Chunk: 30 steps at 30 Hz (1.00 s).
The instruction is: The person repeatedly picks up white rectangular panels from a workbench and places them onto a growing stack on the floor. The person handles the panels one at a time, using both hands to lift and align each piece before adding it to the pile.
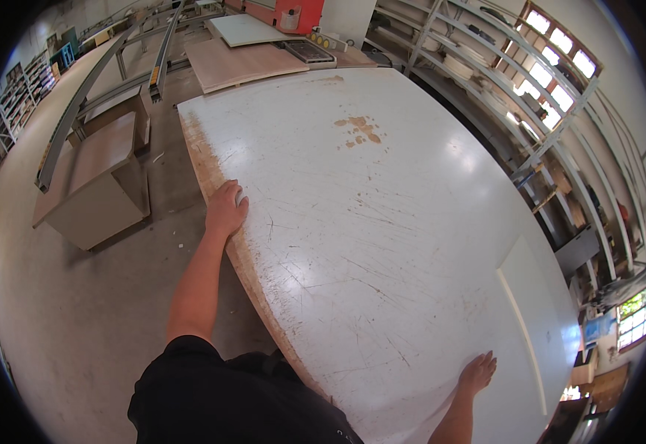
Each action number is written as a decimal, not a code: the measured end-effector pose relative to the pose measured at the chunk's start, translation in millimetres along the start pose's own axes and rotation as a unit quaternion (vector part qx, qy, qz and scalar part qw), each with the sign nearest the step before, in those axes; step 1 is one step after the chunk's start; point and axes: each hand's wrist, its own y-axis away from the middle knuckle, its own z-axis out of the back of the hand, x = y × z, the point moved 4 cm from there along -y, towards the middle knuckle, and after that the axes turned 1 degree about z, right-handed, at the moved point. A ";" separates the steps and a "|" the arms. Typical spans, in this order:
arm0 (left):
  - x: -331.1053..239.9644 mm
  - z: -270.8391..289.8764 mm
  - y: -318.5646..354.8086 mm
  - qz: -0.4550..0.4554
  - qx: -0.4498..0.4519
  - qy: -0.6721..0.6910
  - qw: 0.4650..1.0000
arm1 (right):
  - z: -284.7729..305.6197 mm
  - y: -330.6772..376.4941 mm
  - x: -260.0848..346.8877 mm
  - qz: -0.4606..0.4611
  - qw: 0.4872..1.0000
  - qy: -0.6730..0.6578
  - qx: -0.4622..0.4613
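Observation:
A large white tabletop (352, 244), scratched and worn to brown along its left edge, spreads in front of me. My left hand (227, 211) rests on that worn edge, its thumb apart from the fingers. A pale grey patch shows between thumb and fingers; whether it is a small object or the tabletop I cannot tell. Near the front right, my right hand (478, 372) is over the white surface with its fingers stretched out. Beside it, to the right, lies a flat white panel (545, 325) with a pale cream left edge.
Beyond the far edge are a brown board (241, 63), a pale sheet (245, 31) and a red machine part (307, 16). Metal shelving (478, 66) lines the right wall. To the left stand metal rails (101, 70) and a brown-topped cabinet (93, 177) on the concrete floor.

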 end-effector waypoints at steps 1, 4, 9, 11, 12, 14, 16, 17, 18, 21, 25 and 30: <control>0.7 -0.2 -0.1 0.000 0.000 0.001 1.000 | 0.5 0.4 0.6 0.000 1.000 -0.001 0.001; 3.5 -1.7 -0.2 0.001 0.003 0.006 1.000 | 1.3 1.1 1.7 -0.001 1.000 -0.005 0.002; 3.3 -3.1 1.2 -0.011 -0.012 -0.004 1.000 | 1.1 1.5 1.4 0.000 1.000 -0.007 0.005; 2.1 -2.2 2.2 -0.008 -0.024 -0.012 1.000 | 1.3 2.1 0.5 0.001 1.000 -0.005 0.006; 0.9 -1.9 2.6 -0.014 -0.029 -0.026 0.999 | 1.4 2.2 0.6 0.005 1.000 -0.005 0.006; -0.2 -1.1 3.6 -0.014 -0.033 -0.033 0.999 | 1.6 2.3 0.5 0.014 1.000 -0.003 0.002; -0.8 -0.5 3.9 -0.019 -0.028 -0.012 0.999 | 0.5 1.6 0.0 0.015 1.000 -0.011 0.005; -1.9 0.7 3.6 -0.031 -0.039 0.017 0.999 | 0.1 0.6 -0.4 0.005 1.000 -0.011 0.001; -0.6 -0.4 3.6 -0.010 -0.015 0.012 1.000 | -0.9 -0.1 -0.4 0.013 1.000 -0.011 0.003; -3.2 3.4 3.1 0.006 -0.007 0.025 1.000 | -2.6 -2.0 -1.1 0.009 1.000 -0.004 0.002; -10.8 12.2 2.6 0.001 -0.011 0.017 1.000 | -1.4 0.0 -2.1 0.004 1.000 -0.003 0.006; 1.8 -0.9 0.4 0.016 0.004 0.025 1.000 | -7.2 -5.5 -3.5 0.003 1.000 -0.001 0.001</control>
